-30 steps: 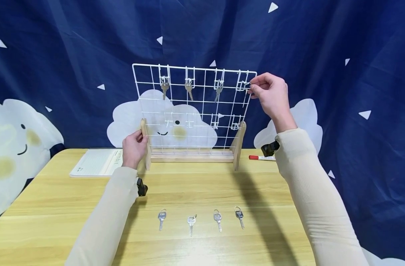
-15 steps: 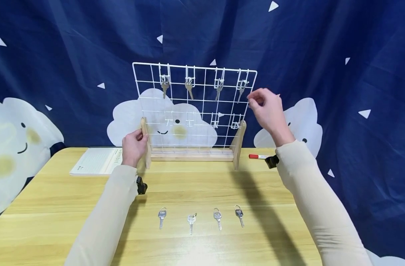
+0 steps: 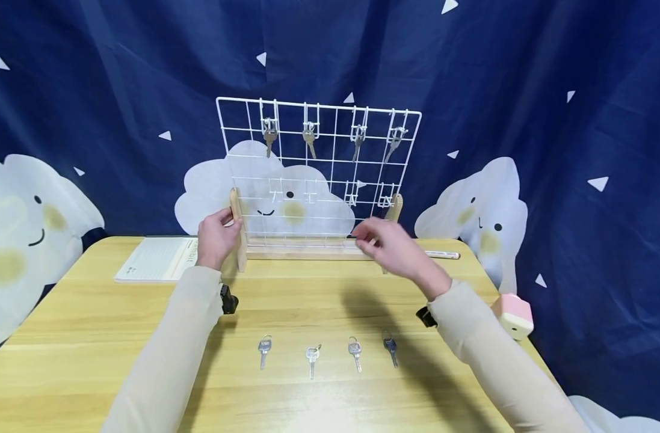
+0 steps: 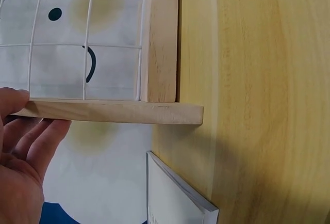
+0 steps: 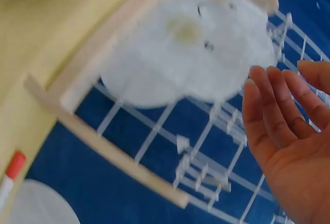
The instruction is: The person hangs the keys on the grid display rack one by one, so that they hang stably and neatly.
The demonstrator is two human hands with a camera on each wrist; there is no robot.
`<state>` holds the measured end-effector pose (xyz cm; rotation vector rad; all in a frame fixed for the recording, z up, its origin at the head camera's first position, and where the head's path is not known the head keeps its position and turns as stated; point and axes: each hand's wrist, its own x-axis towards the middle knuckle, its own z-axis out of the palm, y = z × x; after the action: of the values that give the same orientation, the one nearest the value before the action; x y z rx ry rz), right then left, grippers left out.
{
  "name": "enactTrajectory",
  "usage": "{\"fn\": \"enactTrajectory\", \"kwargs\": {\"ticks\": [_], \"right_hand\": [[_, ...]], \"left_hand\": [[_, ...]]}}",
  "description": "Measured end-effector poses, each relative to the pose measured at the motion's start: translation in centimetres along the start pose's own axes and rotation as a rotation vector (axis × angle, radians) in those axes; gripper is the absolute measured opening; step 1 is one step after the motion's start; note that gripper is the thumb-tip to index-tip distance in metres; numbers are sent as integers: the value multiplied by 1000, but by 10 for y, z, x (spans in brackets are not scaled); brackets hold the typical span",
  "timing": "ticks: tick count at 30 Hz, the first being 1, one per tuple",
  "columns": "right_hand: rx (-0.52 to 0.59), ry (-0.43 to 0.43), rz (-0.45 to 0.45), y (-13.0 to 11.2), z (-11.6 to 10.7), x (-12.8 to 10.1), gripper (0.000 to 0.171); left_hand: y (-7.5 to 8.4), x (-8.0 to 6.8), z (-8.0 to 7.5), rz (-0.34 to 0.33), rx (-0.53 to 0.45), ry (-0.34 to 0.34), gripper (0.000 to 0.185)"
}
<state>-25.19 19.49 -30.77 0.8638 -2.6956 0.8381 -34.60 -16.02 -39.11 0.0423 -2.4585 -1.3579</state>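
Observation:
A white wire grid [image 3: 335, 107] stands in a wooden base on the table. My left hand [image 3: 216, 240] grips its left wooden upright [image 4: 129, 112], thumb on one side and fingers on the other. Keys hang from the upper hooks, among them a left one [image 3: 270, 141] and a right one [image 3: 395, 143]. Lower hooks [image 3: 385, 199] carry no keys. In front of the grid's lower right part is my right hand [image 3: 397, 252], fingers loosely bent and holding nothing. Several keys lie in a row nearer me, including a leftmost key [image 3: 264, 350] and a rightmost key [image 3: 391, 349].
A notebook [image 3: 155, 260] lies at the back left, beside the rack. Behind the right hand is a marker [image 3: 443, 255], its red cap [image 5: 16, 164] showing in the right wrist view. A pink and white box [image 3: 514, 316] sits at the right edge. A blue curtain [image 3: 330, 48] hangs behind.
The right hand let go of a key, now hanging on the upper right hook, and moved down and left in front of the rack. The left hand stayed on the upright.

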Motion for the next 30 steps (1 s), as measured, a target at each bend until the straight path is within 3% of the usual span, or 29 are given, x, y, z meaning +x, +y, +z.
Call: {"fn": "enactTrajectory", "kwargs": {"ticks": [10,23,30], "right_hand": [[69,-231,-60,-24,54,-14,10],[202,-394,-58,-38,108,-27,18],[115,-416,-92,-52,134,-25,20]], "left_hand": [[5,0,-1,-19,2,-15,43],[-1,-1,1,-14,8,12,42],[0,-2,4,-12,4,26,42]]}}
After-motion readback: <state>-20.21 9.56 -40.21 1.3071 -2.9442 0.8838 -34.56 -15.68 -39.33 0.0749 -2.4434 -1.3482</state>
